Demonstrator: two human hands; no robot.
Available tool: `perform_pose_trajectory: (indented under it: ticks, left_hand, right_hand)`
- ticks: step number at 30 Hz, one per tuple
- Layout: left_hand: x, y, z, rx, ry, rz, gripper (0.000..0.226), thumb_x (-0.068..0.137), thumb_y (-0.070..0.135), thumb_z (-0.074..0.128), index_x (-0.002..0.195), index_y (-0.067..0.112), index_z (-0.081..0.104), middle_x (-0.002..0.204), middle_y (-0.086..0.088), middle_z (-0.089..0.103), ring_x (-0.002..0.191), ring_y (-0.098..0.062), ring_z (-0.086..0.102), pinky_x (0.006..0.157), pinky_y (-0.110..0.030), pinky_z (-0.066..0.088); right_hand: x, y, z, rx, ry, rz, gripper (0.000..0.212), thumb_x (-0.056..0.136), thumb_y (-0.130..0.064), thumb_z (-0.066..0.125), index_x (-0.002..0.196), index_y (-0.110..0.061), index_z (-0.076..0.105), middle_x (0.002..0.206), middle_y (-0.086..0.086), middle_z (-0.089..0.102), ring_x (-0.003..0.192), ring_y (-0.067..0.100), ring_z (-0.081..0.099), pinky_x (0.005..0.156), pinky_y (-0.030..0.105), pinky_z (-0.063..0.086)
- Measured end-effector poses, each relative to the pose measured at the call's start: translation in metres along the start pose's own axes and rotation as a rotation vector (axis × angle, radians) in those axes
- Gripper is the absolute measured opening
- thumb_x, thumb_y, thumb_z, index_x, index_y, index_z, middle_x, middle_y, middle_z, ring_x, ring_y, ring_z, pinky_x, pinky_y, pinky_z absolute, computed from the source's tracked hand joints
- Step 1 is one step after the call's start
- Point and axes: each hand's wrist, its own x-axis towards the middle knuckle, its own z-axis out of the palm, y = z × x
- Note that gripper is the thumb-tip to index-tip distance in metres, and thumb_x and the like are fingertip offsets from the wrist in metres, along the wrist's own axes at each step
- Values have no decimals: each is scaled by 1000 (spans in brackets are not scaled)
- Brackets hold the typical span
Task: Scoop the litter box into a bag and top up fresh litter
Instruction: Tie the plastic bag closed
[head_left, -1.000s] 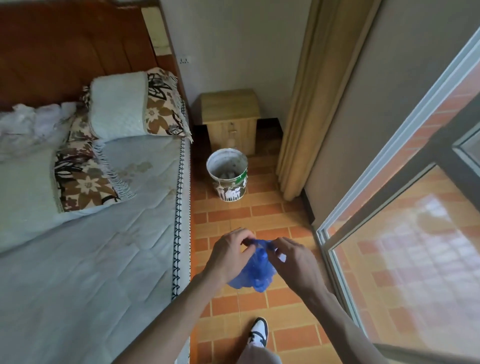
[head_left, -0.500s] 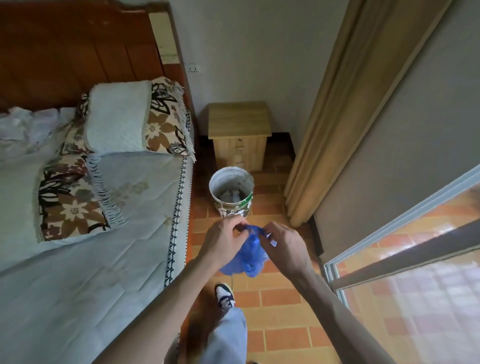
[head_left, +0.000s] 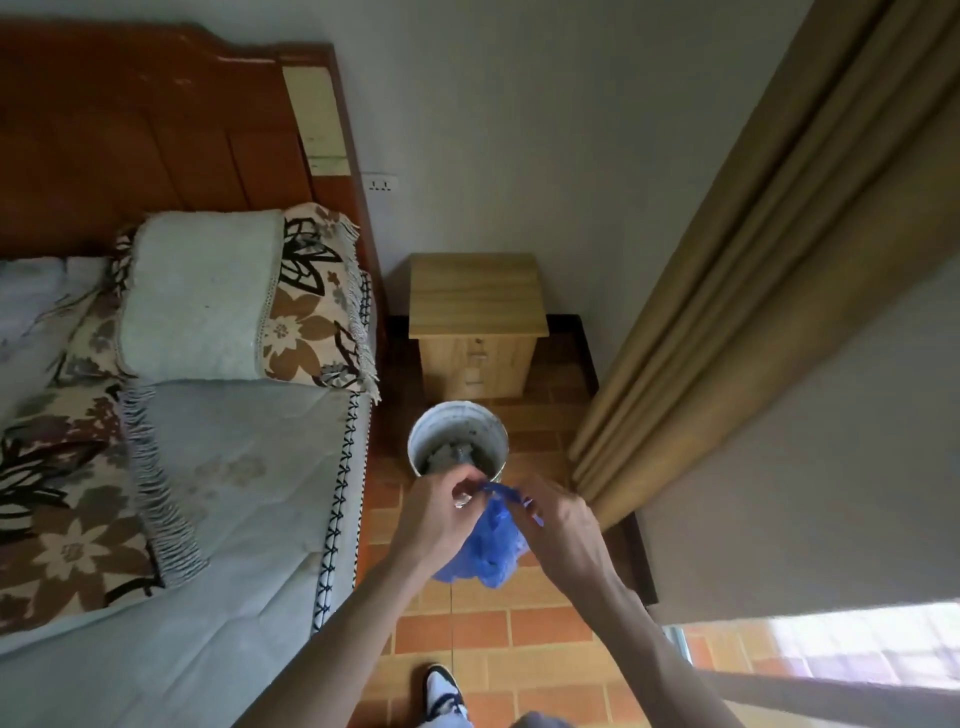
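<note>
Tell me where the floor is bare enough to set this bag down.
Bare tiled floor lies between the bed edge and the curtain, below the blue bag. It is crowded ahead: the bucket stands right before the nightstand.

We pinch blue bag (head_left: 491, 545) top with left hand (head_left: 435, 522) and right hand (head_left: 558, 527), above tiled floor (head_left: 519, 629). Bucket (head_left: 458, 441) just beyond, bed (head_left: 234, 467) left.

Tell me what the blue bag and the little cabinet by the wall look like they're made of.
Blue bag: thin, slightly glossy plastic film, judging by its crumpled, translucent folds. Cabinet: pale wood or wood-look laminate with a matte finish; grain lines show, but which it is can't be told.
</note>
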Motion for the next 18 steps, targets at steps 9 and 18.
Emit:
perform_pose_trajectory:
  ticks: [9,18]
  left_hand:
    - [105,-37,-20,108,31,-45,5,88,18,75,90,22,73,82,19,70,77,2,68,72,-32,59]
    - [215,-99,-8,200,0,-82,6,88,22,74,93,24,73,85,20,65,81,-1,64,74,-31,57]
  right_hand:
    - [128,17,38,-88,-68,26,16,97,-43,60,98,-28,66,89,-11,65,68,8,55,52,17,35]
    - [237,57,92,-66,-162,34,15,99,-37,57,107,-27,65,98,-11,64,74,3,53,54,6,27]
